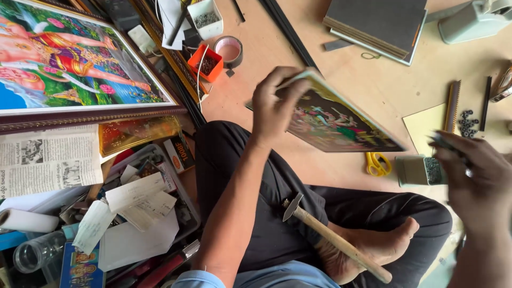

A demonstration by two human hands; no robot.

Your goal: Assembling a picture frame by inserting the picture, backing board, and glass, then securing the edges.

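My left hand [274, 104] grips the near corner of a colourful picture panel [341, 120], holding it tilted above the wooden floor. My right hand [472, 176] hovers at the right over a small open box of tiny nails [421, 170] and pinches something small and dark between its fingers; what it is I cannot tell. A wooden-handled hammer [333, 237] rests across my crossed legs in dark trousers, beside my bare foot [373, 248].
A large framed picture [80, 64] lies at the upper left above a newspaper [48, 160] and a tray of paper scraps [138, 208]. Yellow scissors [377, 162], an orange box of nails [205, 63], a tape roll [229, 50], stacked boards [378, 24] and small black rings [468, 122] lie around.
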